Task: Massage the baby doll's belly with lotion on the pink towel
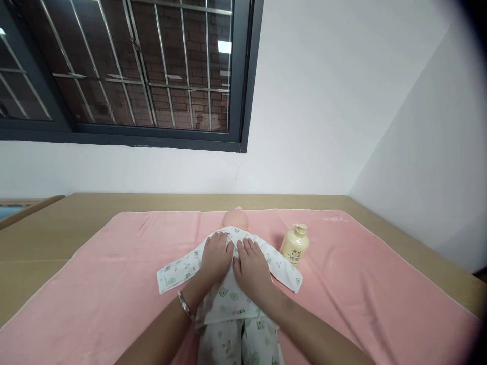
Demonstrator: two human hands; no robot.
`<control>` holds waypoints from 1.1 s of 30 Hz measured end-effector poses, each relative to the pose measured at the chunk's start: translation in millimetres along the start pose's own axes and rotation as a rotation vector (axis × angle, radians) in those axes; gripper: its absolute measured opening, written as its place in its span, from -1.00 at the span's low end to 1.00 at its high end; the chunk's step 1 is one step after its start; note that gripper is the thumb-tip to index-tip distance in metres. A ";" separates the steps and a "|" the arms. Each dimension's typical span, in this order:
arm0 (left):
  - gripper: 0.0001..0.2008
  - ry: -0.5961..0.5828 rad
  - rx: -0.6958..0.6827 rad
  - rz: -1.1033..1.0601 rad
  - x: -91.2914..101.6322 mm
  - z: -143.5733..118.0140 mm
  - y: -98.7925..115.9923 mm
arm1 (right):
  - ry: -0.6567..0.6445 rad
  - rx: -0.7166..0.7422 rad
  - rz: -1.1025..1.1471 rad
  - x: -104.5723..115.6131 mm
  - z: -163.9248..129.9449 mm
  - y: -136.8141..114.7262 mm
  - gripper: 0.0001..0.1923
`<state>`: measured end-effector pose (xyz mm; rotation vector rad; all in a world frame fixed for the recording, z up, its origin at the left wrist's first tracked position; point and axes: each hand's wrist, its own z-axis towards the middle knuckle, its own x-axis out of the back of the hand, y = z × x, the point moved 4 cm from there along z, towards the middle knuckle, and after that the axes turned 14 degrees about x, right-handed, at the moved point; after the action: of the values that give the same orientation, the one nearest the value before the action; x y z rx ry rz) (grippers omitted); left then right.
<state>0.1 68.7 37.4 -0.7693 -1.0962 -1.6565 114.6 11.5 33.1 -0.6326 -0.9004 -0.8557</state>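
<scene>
Cream bottle (294, 245), label illegible

Baby doll (235, 284) lying face-up on pink towel (114, 274), bare head pointing toward far wall, legs toward camera. Dressed in white top and trousers printed with small green figures; 2 sleeves spread flat to either side. Left hand (216, 257) and right hand (253, 267) resting palm-down side by side on chest, fingers extended toward collar, thumbs nearly touching.
</scene>
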 end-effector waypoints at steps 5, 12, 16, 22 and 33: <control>-0.68 0.061 -0.141 0.033 2.9 -8.5 6.9 | -0.017 0.019 0.119 -2.0 8.8 16.1 -0.46; -0.72 0.046 -0.101 0.202 16.9 -22.1 25.1 | -0.026 0.006 0.203 -8.1 20.6 47.0 -0.46; -0.73 0.008 -0.090 0.182 19.0 -21.6 26.3 | -0.028 -0.014 0.149 -6.8 17.1 37.5 -0.47; -0.73 0.022 0.043 -0.098 4.4 -3.5 2.7 | -0.001 -0.007 0.020 -2.3 2.9 4.2 -0.50; -0.66 0.138 0.083 -0.258 -15.5 -4.6 -6.2 | 0.017 0.017 0.206 -5.9 18.9 39.4 -0.48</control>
<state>-0.5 71.1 20.2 -0.4673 -1.1954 -1.8361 138.3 48.7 32.5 -0.6890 -0.8106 -0.6673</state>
